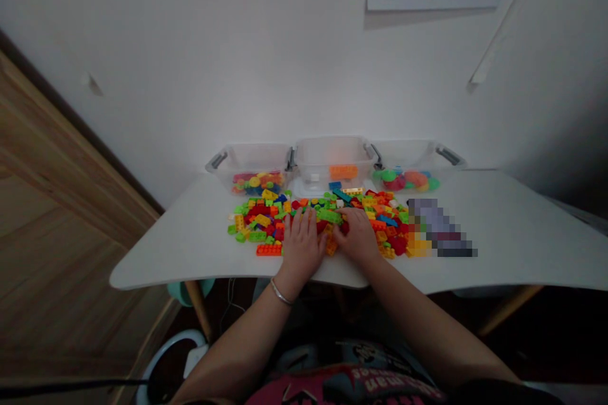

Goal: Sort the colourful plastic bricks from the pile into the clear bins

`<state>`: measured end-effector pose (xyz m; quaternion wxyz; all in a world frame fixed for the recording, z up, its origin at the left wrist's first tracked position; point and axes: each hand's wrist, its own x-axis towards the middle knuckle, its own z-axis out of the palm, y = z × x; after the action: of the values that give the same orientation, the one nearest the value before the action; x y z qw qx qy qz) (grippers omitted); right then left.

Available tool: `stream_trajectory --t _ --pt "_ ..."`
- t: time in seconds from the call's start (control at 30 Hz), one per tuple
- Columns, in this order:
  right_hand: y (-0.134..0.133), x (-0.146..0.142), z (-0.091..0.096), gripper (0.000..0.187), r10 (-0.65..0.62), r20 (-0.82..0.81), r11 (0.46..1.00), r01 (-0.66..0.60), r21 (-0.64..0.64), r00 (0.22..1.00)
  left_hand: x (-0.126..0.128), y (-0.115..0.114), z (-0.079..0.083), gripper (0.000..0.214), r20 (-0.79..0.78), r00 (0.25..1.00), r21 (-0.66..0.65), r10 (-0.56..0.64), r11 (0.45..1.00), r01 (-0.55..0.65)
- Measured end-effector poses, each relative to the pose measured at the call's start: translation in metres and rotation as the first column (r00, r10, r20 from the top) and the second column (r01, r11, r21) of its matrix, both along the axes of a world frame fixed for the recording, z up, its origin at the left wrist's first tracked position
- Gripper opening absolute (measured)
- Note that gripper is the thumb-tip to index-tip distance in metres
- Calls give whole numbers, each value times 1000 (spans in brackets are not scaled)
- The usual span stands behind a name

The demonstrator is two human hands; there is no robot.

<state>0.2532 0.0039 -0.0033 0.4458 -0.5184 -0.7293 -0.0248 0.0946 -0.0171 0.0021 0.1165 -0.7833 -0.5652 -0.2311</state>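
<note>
A heap of colourful toy building bricks (261, 219) covers the middle of the white table. My left hand (303, 243) lies on the front of the heap, fingers stretched and spread, a silver bangle at its wrist. Close to its right, my right hand (358, 234) rests on the bricks with thumb and index finger apart; its other fingertips are partly hidden. Between the hands lies a long green brick (329, 216), its right end near my right index finger. A dark red piece shows beside my right thumb. An orange-red brick (269, 250) sits left of my left hand.
Three clear plastic bins stand along the wall: the left bin (256, 155) and right bin (408, 155) hold colourful pieces, the middle bin (332, 149) an orange brick (342, 172). A blurred-out object (441, 231) lies right of the heap. The table's front edge (190, 280) is near me.
</note>
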Motion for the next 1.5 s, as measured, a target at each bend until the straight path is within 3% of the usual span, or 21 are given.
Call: stream_trajectory --t 0.17,0.3,0.4,0.5,0.6,0.77,0.9,1.23,1.5 --pt "4 8 20 22 -6 -113 996 17 91 994 -2 1 0 51 27 999 -9 -33 999 34" --pt "23 27 58 25 -98 -186 978 129 164 978 -3 1 0 51 32 997 -41 -76 996 78" --pt "48 44 87 32 -186 -231 965 222 140 955 -4 0 1 52 37 996 -57 -83 995 85" --pt "75 57 111 34 -240 -160 958 261 122 957 -4 0 1 49 50 995 -65 -83 994 87" --pt "98 63 125 35 -305 -37 952 306 20 952 -4 1 0 46 58 995 -65 -83 994 87" --pt "119 63 126 36 -361 202 894 400 -201 910 -4 2 -2 43 51 995 -77 -89 993 93" --pt "125 61 121 38 -377 294 867 446 -223 878 -4 3 -2 41 40 995 -80 -93 992 96" --pt "125 52 116 40 -435 276 850 492 -187 857 -4 3 0 40 51 994 -83 -101 991 105" --pt "122 54 107 38 -368 195 897 402 -185 909 -5 5 -3 39 67 991 -74 -119 989 124"
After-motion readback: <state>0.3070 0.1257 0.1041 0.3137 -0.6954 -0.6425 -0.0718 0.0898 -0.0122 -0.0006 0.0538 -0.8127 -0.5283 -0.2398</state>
